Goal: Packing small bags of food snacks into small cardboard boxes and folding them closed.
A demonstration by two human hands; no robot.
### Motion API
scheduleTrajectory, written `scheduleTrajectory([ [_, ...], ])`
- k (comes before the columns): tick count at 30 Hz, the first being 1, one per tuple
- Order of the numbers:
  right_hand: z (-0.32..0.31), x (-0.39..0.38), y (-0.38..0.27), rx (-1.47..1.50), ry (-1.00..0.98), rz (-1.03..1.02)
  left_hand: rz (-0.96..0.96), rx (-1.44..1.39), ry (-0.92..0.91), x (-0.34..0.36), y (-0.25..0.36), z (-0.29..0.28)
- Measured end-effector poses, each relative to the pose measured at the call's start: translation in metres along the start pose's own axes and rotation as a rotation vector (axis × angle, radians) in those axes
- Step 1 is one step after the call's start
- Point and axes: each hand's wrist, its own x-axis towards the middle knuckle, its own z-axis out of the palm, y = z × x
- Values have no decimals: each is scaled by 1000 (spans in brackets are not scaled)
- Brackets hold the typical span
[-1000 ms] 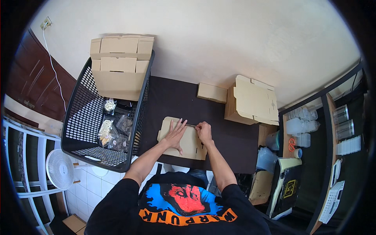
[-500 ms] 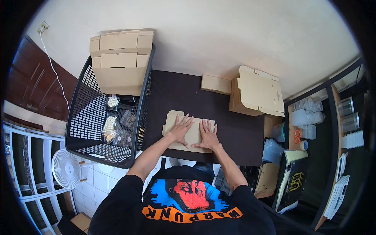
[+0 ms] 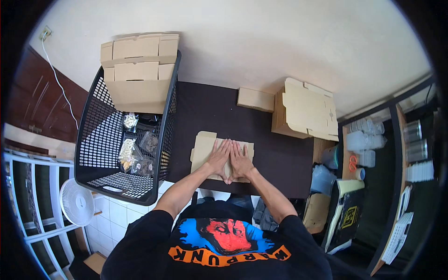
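A flat piece of folded brown cardboard (image 3: pixel 199 148) lies near the front edge of the dark table. My left hand (image 3: pixel 218 158) rests flat on its middle, fingers stretched out and pointing away from me. Right beside it, my right hand (image 3: pixel 240 162) also lies flat on the cardboard, fingers extended. The two hands touch or nearly touch along the thumbs. They cover much of the sheet's centre, while its left end and right edge stay visible.
Left of the table stands a black mesh basket (image 3: pixel 163 135) with cardboard box blanks (image 3: pixel 140 93) and several small clear packets (image 3: pixel 127 151). At the back right are a cardboard box (image 3: pixel 279 116) under flat blanks and a small closed box (image 3: pixel 255 99). Shelves (image 3: pixel 399 154) line the right side.
My hands have slid toward each other over the cardboard, from apart to side by side at its middle. The view has shifted slightly.
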Motion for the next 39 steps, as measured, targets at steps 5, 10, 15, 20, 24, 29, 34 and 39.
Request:
scheduleTrajectory([
  [5, 5, 3, -2, 30, 7, 21, 18, -35, 21, 4, 0, -3],
  [10, -13, 10, -8, -84, -102, 87, -61, 105, -41, 1, 3, -6],
  [15, -6, -7, 2, 76, 18, 165, -115, 40, -31, -2, 3, -14],
  [20, -9, -12, 3, 134, -10, 259, -183, 74, -98, -6, 7, -24],
  [24, -9, -16, 15, 71, -27, 174, -123, 58, -128, -8, -3, -20],
  [29, -10, -12, 12, 38, -80, 164, -126, 73, -165, -7, -4, -24],
  [34, -18, -14, 12, 53, -112, 182, -149, 87, -195, 0, 4, -32],
  [39, -15, -13, 18, 160, -45, 155, -74, 57, -145, 1, -14, -19],
])
